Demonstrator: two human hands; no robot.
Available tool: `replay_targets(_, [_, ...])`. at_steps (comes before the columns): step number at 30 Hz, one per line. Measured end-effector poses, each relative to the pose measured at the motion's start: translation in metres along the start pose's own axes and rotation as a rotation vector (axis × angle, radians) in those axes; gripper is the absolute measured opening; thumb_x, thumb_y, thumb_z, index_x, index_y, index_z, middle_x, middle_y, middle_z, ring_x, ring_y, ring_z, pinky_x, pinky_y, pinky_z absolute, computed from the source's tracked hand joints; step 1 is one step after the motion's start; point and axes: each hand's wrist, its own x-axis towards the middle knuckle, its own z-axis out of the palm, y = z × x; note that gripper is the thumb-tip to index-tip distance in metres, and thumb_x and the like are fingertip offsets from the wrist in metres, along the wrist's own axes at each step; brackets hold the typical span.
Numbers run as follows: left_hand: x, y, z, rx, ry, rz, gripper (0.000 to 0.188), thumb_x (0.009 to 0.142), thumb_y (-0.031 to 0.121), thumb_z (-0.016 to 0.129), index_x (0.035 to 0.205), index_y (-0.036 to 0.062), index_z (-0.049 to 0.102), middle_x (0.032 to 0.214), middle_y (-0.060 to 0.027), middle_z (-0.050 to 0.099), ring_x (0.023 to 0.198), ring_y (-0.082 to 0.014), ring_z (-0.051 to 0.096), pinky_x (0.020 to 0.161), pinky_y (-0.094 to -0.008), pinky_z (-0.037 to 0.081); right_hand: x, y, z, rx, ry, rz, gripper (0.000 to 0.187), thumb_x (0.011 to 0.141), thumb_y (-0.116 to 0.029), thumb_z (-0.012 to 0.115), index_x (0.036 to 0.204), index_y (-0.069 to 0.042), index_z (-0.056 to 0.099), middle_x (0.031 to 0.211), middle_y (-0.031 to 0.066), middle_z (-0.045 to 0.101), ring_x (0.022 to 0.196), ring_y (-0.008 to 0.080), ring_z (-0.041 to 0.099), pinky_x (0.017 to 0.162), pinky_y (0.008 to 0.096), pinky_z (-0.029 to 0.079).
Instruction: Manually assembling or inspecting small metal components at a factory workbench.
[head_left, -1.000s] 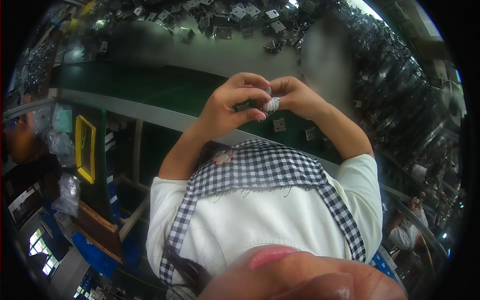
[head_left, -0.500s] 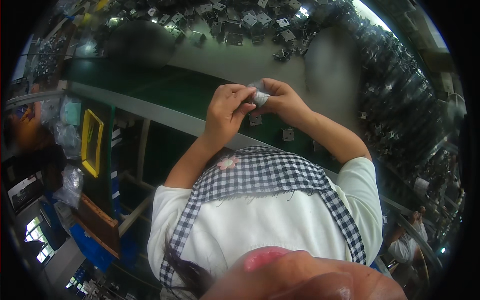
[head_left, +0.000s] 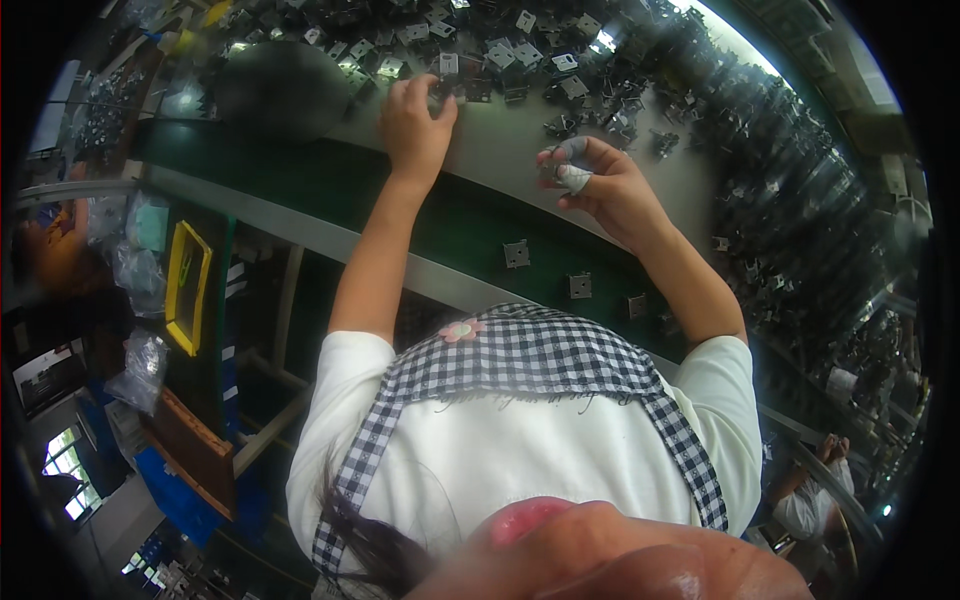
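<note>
My left hand [head_left: 412, 130] reaches to the near edge of a pile of small metal brackets [head_left: 500, 52]. Its thumb and fingers are spread, and a bracket lies just past the fingertips. Over the bench, to the right, my right hand [head_left: 618, 190] pinches a small metal bracket [head_left: 549, 170] between thumb and fingers; the fingers partly cover it. White wrapping [head_left: 574, 178] covers the thumb tip, and grey wrapping is on a finger. Closer to me, a few single brackets lie on the green bench strip, among them one square bracket [head_left: 516, 254] and another bracket [head_left: 580, 286].
More metal parts [head_left: 800, 190] are heaped along the right side. A dark round shape [head_left: 282, 90] blurs the upper left. A yellow frame [head_left: 187, 287] and plastic bags [head_left: 140, 370] are at the left. Another person's hands [head_left: 832, 448] show at the lower right.
My hands were together over the bench edge. The left has moved away, forward to the bracket pile, and opened. My right has shifted slightly right, still pinching.
</note>
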Motion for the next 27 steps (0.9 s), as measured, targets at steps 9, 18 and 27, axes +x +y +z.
replay_targets(9, [-0.029, 0.006, -0.061, -1.181, -0.319, -0.335, 0.031, 0.086, 0.004, 0.058, 0.111, 0.0063, 0.040, 0.090, -0.0054, 0.057, 0.077, -0.0108, 0.057, 0.070, -0.0250, 0.049, -0.002, 0.005, 0.009, -0.246, -0.041, 0.113, 0.024, 0.076, -0.008, 0.071, 0.097, -0.004, 0.060, 0.095, 0.0064, 0.064, 0.084, 0.0123, 0.062, 0.066, 0.0242, 0.052])
replay_targets(18, [-0.064, 0.039, -0.074, -1.186, -0.375, -0.263, 0.033, 0.078, -0.010, 0.062, 0.107, 0.0005, 0.050, 0.106, -0.0090, 0.058, 0.100, -0.0171, 0.059, 0.091, -0.0270, 0.046, 0.030, 0.007, 0.013, -0.198, -0.053, 0.062, 0.028, 0.073, -0.011, 0.074, 0.095, -0.004, 0.057, 0.089, 0.0041, 0.061, 0.075, 0.0116, 0.061, 0.060, 0.0217, 0.050])
replay_targets(27, [-0.070, 0.053, -0.087, -0.963, -0.186, 0.124, 0.034, 0.069, -0.014, 0.067, 0.099, -0.0002, 0.059, 0.104, -0.0127, 0.062, 0.098, -0.0207, 0.061, 0.087, -0.0307, 0.050, 0.022, 0.019, 0.028, 0.019, -0.121, 0.190, 0.031, 0.078, -0.007, 0.068, 0.103, -0.001, 0.052, 0.092, 0.0077, 0.061, 0.075, 0.0110, 0.061, 0.064, 0.0203, 0.052])
